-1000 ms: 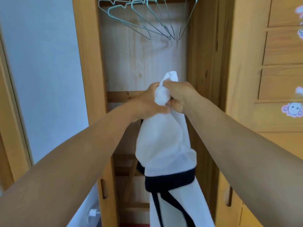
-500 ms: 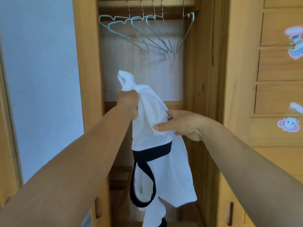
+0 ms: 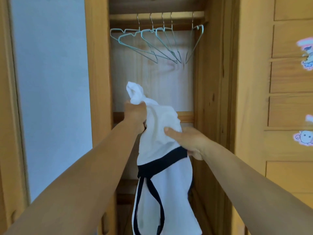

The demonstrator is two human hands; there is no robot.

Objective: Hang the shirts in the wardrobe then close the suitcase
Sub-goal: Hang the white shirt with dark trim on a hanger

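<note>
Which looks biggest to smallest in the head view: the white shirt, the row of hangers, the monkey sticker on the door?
1. White shirt, though it hangs nearest the camera, which inflates it.
2. Row of hangers on the rail, farther back.
3. Monkey sticker, clearly smallest, partly cut off at the frame edge.

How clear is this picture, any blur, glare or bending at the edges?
Head view: soft daylight, no glare; the hangers and white shirt look fairly sharp, the stickers on the right are smeared, and the wide lens stretches both forearms toward the lower corners.

both hands [image 3: 135,114] [image 3: 189,141] grip white shirt [image 3: 159,133] below hangers [image 3: 152,43] in wardrobe [image 3: 98,65].
</note>
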